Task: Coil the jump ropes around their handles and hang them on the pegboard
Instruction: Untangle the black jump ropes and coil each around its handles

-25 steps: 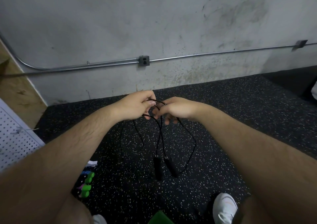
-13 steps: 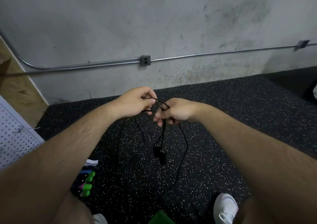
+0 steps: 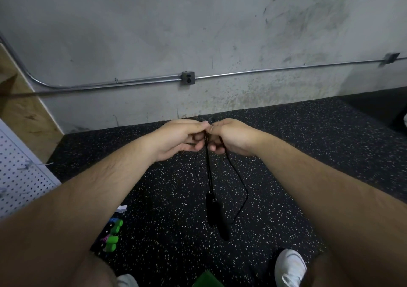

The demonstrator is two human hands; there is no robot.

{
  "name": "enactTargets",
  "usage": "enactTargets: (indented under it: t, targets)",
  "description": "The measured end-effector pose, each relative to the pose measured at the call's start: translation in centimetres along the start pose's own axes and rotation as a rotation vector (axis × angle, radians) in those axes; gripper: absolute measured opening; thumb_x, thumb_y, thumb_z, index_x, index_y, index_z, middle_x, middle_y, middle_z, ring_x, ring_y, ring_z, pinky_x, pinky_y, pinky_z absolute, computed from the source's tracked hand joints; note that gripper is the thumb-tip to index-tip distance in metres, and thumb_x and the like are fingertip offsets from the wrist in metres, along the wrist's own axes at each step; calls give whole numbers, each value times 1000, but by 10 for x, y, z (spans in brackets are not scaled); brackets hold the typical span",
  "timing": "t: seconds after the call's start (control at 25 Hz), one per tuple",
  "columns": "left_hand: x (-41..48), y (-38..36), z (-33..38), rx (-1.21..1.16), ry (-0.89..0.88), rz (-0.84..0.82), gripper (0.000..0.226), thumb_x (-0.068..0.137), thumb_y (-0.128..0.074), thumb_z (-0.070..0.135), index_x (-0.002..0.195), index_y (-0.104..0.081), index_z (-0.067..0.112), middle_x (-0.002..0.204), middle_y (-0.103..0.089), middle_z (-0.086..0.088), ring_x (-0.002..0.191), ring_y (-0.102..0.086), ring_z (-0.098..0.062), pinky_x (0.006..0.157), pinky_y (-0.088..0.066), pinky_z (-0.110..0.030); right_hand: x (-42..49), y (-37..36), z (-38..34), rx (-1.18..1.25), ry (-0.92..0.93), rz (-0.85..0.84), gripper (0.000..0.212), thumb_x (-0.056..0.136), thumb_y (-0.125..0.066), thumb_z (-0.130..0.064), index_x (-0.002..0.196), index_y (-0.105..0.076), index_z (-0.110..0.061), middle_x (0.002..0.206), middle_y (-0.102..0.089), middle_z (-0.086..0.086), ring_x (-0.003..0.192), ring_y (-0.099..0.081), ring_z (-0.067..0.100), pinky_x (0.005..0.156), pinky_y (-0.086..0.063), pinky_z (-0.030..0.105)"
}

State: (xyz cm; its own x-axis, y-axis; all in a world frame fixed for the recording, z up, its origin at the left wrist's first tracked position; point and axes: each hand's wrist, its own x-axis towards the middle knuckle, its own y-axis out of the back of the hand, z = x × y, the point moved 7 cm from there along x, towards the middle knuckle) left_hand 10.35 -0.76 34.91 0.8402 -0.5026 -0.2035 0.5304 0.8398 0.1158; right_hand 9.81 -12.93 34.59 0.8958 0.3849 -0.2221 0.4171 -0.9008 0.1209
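Left hand [image 3: 178,139] and right hand [image 3: 233,137] meet knuckle to knuckle, fingers of both curled and pinching the black jump rope [image 3: 208,168] bunched between my fingertips. Its two handles [image 3: 214,212] hang side by side straight below my fingers, and a slack loop [image 3: 242,190] droops under the right ones. How many strands each pinch holds I can't tell, since it's dark cord on dark floor. Likely risk is a strand slipping from the pinch, or the dangling handles' weight tugging it out, so the gathered loops drop open or tangle.
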Motion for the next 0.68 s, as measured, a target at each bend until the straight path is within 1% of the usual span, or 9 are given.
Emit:
enactTargets:
  t: [0.08,0.16,0.2,0.32,0.36,0.44,0.52,0.6,0.68]
  targets:
    - [1,-5,5,-12,-66,-32,16,97,-65,25,111,-71,23,77,-60,-4,88,-67,-24,97,-55,-47,0,-2,-5,103,19,40,46,109,-40,-27,120,-59,14,86,-70,16,60,-53,15,49,-38,24]
    - [2,-9,5,105,-112,13,28,99,-64,16,125,-61,25,87,-69,-5,95,-74,-25,95,-57,-49,0,-1,-8,160,38,64,48,109,-40,-29,120,-60,13,70,-65,10,58,-55,17,50,-40,27]
    - [3,-10,5,171,-127,42,28,100,-62,16,127,-58,25,88,-71,-4,95,-75,-25,94,-57,-50,-1,-1,-9,141,40,60,48,109,-39,-31,118,-61,11,67,-64,10,59,-57,20,51,-42,29]
    - [5,-13,2,336,-105,93,16,104,-56,23,120,-59,24,92,-76,-2,89,-76,-24,91,-59,-50,-3,3,-9,-131,36,131,48,109,-39,-36,102,-70,0,76,-72,20,68,-68,32,62,-53,36]
    - [6,-14,2,367,-91,107,15,105,-54,24,118,-59,22,93,-76,-1,88,-76,-22,90,-59,-49,-3,6,-10,-239,38,198,48,108,-40,-38,95,-71,-4,78,-73,20,69,-69,33,67,-55,39]
    - [8,-16,3,410,-73,130,15,106,-51,22,119,-59,20,93,-76,3,85,-76,-19,89,-60,-45,-3,11,-16,-379,44,345,49,106,-41,-41,82,-70,-10,73,-72,11,66,-66,28,71,-52,40]
    - [8,-18,8,471,-81,144,18,105,-49,18,120,-60,17,91,-76,1,81,-76,-15,86,-61,-42,-3,12,-23,-487,49,447,50,106,-40,-41,75,-65,-12,70,-67,4,67,-63,22,66,-47,34]
    - [9,-15,11,564,-74,174,21,103,-46,11,115,-62,14,86,-77,-2,75,-75,-11,78,-62,-40,-3,11,-28,-694,55,519,51,106,-35,-42,74,-61,-12,71,-64,4,70,-62,23,61,-43,31]
    - [7,-6,10,672,-26,209,21,103,-44,10,108,-64,14,84,-78,-1,66,-72,-5,65,-57,-32,-6,16,-34,-973,20,610,57,106,-28,-45,84,-66,-9,76,-64,7,73,-64,25,66,-52,32]
